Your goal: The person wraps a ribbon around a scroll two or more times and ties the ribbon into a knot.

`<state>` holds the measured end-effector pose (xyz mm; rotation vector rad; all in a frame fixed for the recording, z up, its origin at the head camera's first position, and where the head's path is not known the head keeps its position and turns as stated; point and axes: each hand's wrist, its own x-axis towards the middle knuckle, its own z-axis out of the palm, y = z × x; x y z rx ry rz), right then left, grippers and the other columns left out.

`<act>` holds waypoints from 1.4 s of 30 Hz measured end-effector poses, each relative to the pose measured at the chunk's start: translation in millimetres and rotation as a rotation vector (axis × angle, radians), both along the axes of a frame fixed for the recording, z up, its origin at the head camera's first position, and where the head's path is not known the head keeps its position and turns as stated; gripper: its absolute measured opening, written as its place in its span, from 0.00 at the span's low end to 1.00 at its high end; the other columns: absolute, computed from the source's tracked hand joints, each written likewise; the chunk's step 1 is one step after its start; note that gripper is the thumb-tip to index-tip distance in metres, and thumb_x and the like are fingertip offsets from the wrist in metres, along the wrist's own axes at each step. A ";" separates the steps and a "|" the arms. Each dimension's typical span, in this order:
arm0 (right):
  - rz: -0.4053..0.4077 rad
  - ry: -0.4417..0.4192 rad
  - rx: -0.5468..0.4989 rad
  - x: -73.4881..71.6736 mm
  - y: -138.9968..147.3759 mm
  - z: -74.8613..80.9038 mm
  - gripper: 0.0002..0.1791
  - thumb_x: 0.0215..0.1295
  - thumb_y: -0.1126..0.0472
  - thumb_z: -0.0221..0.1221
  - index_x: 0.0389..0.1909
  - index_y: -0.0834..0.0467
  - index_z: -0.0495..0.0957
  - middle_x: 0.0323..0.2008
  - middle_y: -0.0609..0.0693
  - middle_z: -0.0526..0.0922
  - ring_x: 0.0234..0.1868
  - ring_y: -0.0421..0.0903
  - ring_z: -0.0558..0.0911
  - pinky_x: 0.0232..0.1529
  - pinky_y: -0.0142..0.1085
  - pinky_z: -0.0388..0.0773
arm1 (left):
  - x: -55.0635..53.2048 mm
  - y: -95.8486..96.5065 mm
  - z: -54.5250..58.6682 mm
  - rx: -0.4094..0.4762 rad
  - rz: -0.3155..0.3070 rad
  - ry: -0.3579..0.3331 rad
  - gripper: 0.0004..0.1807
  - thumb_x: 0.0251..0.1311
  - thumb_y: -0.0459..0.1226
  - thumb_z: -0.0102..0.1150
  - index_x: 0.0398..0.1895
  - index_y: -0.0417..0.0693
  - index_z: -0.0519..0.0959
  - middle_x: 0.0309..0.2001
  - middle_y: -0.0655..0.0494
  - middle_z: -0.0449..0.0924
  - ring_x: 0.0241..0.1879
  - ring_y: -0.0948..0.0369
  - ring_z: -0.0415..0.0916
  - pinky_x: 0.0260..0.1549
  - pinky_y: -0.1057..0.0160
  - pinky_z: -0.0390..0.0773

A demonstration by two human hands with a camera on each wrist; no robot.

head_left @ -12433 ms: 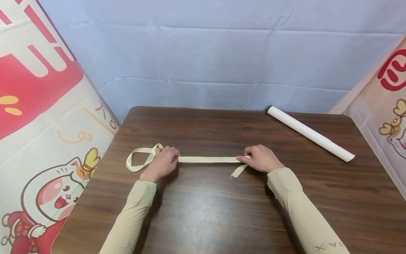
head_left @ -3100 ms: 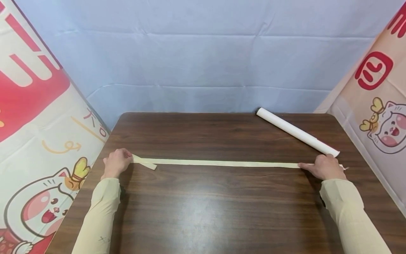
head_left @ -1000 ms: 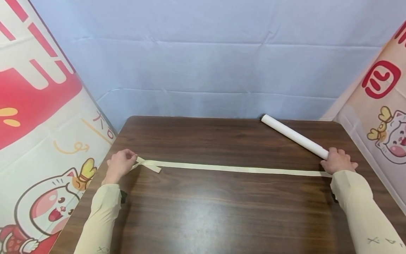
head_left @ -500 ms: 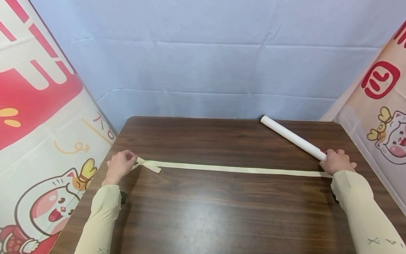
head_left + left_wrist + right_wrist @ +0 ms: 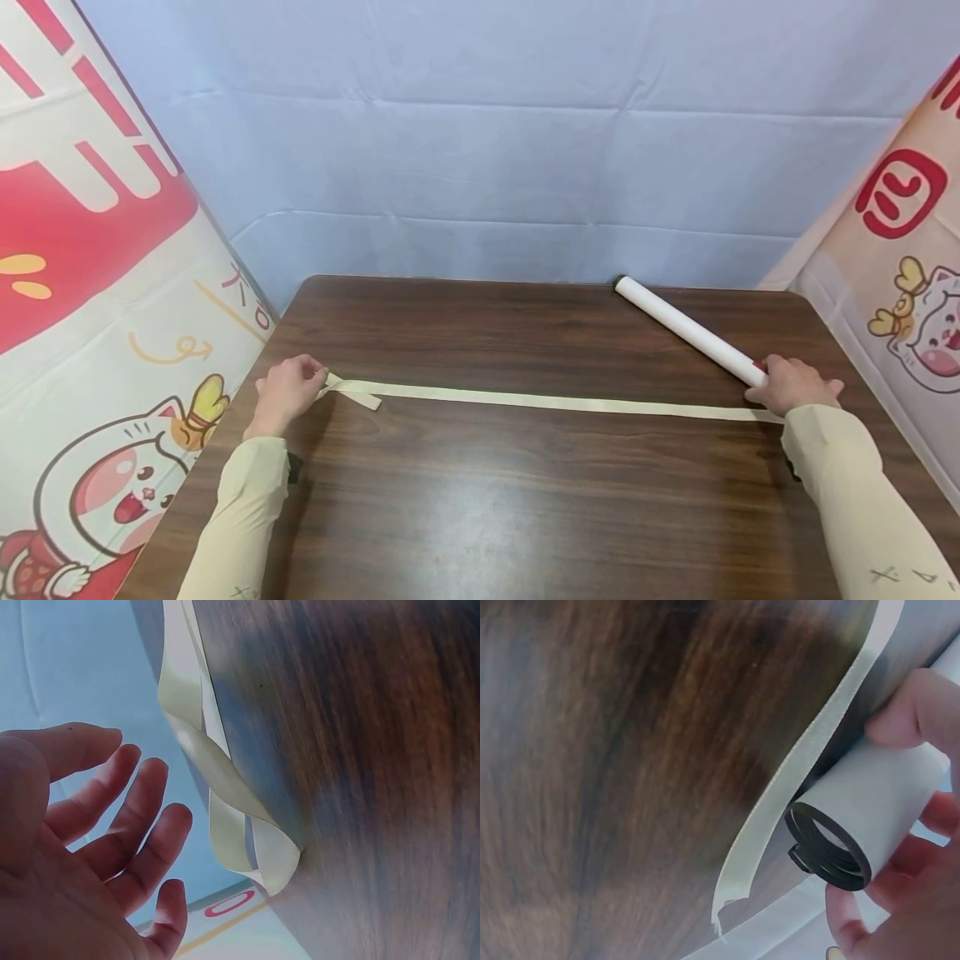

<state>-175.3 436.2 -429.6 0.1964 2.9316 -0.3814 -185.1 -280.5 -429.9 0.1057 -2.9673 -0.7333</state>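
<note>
A long pale-yellow ribbon stretches across the brown table in the head view. Its left part twists into a fold with a short end crossing beneath; the left wrist view shows this twisted ribbon up close. Beside that fold is my left hand, fingers loosely bent and apart from the ribbon. My right hand grips the near right end of a white tube lying slantwise. In the right wrist view, the tube has a black-rimmed opening, and the ribbon's frayed end lies next to it.
The dark wood-grain table has rounded far corners. A pale blue cloth backdrop hangs behind it, and printed cartoon panels flank the sides. The tube's far end reaches near the table's back edge.
Earlier, both hands held the ribbon, partly looped at first, then pulled out straight. Both have since let go, and my right hand has taken the tube's near end, turning it slightly, with red now showing.
</note>
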 end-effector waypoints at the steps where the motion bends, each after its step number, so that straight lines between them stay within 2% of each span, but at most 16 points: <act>1: 0.002 0.000 0.003 0.3 -0.3 0.5 0.27 0.52 0.54 0.65 0.42 0.71 0.69 0.33 0.68 0.76 0.36 0.67 0.75 0.37 0.70 0.57 | -0.2 0.4 0.2 0.000 0.004 0.003 0.13 0.63 0.42 0.51 0.36 0.42 0.80 0.37 0.41 0.83 0.41 0.40 0.77 0.40 0.42 0.61; 8: 0.007 0.017 0.029 3.1 -5.4 5.5 0.33 0.53 0.50 0.64 0.46 0.75 0.67 0.33 0.70 0.77 0.35 0.69 0.75 0.36 0.64 0.58 | -0.2 5.1 -0.7 -0.012 -0.021 -0.018 0.15 0.64 0.43 0.50 0.38 0.41 0.80 0.39 0.40 0.83 0.41 0.42 0.77 0.40 0.40 0.67; 11: 0.021 0.002 0.034 3.6 -7.4 8.0 0.35 0.54 0.48 0.63 0.47 0.75 0.67 0.32 0.69 0.78 0.34 0.66 0.76 0.34 0.61 0.61 | -1.7 5.7 -2.4 -0.016 -0.033 -0.019 0.14 0.64 0.43 0.50 0.39 0.41 0.80 0.38 0.41 0.83 0.39 0.44 0.77 0.37 0.44 0.71; 18: 0.080 -0.051 0.009 3.8 -10.7 17.8 0.39 0.53 0.47 0.64 0.51 0.76 0.66 0.33 0.68 0.78 0.29 0.59 0.76 0.27 0.50 0.71 | -3.0 10.8 -5.6 0.004 -0.067 -0.018 0.12 0.63 0.40 0.52 0.37 0.41 0.80 0.35 0.44 0.82 0.32 0.51 0.75 0.31 0.54 0.72; 24: 0.132 -0.061 -0.029 5.4 -19.8 25.1 0.36 0.53 0.49 0.64 0.49 0.76 0.70 0.34 0.66 0.79 0.29 0.54 0.76 0.28 0.46 0.72 | -4.6 16.6 -8.8 0.000 -0.100 -0.007 0.11 0.62 0.40 0.54 0.37 0.41 0.80 0.35 0.44 0.83 0.36 0.49 0.78 0.36 0.50 0.75; 30: 0.172 -0.108 -0.065 4.0 -34.8 31.2 0.36 0.53 0.49 0.65 0.49 0.77 0.72 0.33 0.63 0.81 0.29 0.50 0.77 0.29 0.43 0.74 | -3.7 24.0 -6.8 -0.009 -0.108 -0.007 0.11 0.61 0.39 0.55 0.37 0.40 0.80 0.36 0.43 0.83 0.38 0.47 0.78 0.40 0.47 0.75; 37: 0.251 -0.090 -0.120 7.3 -54.5 30.6 0.21 0.53 0.50 0.65 0.32 0.66 0.80 0.20 0.46 0.79 0.23 0.43 0.73 0.27 0.36 0.69 | -5.6 25.5 -9.2 -0.031 -0.081 -0.013 0.12 0.60 0.39 0.55 0.39 0.40 0.80 0.43 0.39 0.79 0.44 0.44 0.75 0.44 0.45 0.72; 42: 0.243 -0.070 -0.183 11.0 -68.1 30.5 0.19 0.54 0.50 0.64 0.30 0.65 0.80 0.17 0.44 0.78 0.22 0.42 0.72 0.26 0.36 0.68 | -4.9 24.1 -10.0 -0.048 -0.073 -0.002 0.13 0.57 0.40 0.57 0.39 0.39 0.81 0.44 0.37 0.77 0.45 0.43 0.75 0.44 0.44 0.72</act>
